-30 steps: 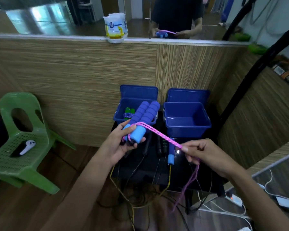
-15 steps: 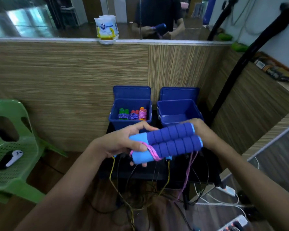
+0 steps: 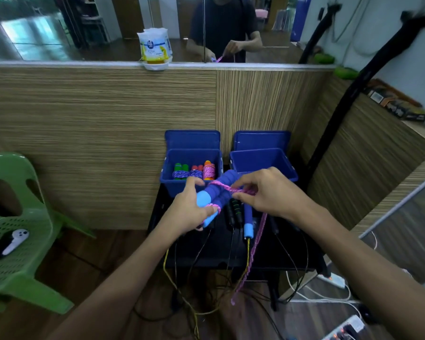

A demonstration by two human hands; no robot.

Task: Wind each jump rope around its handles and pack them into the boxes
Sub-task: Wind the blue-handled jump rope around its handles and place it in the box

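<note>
I've got my left hand (image 3: 192,212) gripping the paired blue foam handles (image 3: 215,196) over the black table's back edge, right hand (image 3: 263,190) pinching the pink braided rope (image 3: 233,188) taut for winding (boxes just beyond).

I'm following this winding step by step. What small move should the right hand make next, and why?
Probably carry the pink rope over the blue handles for another turn: the left hand grips the pair, the right hand pinches the rope, and a long tail hangs below.
</note>
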